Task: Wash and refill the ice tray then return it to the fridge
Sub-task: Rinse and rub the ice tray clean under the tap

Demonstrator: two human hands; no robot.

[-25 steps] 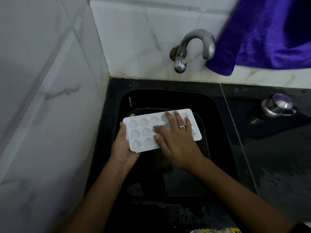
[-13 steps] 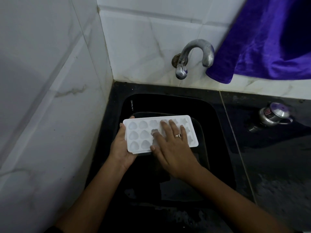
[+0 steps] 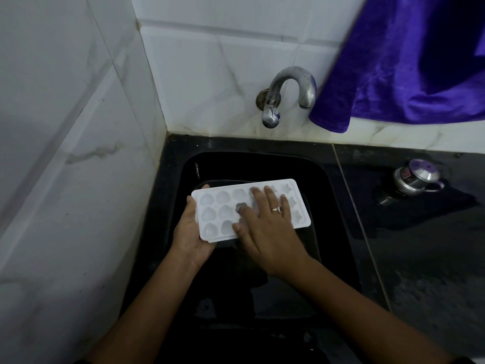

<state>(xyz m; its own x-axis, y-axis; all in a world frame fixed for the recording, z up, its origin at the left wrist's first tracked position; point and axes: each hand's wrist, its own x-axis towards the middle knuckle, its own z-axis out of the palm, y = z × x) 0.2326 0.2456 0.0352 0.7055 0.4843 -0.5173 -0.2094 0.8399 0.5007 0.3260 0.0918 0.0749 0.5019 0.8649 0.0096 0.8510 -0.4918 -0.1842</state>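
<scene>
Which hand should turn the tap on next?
Probably right. The right hand lies flat on the ice tray, gripping nothing, free to reach the tap; the left hand grips the tray's end, holding it up.

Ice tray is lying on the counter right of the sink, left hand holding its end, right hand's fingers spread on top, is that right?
Not quite. The head view shows the white ice tray held over the black sink, not lying on the counter. The rest stands: the left hand holds its end and the fingers of the right hand lie spread on top.
</scene>
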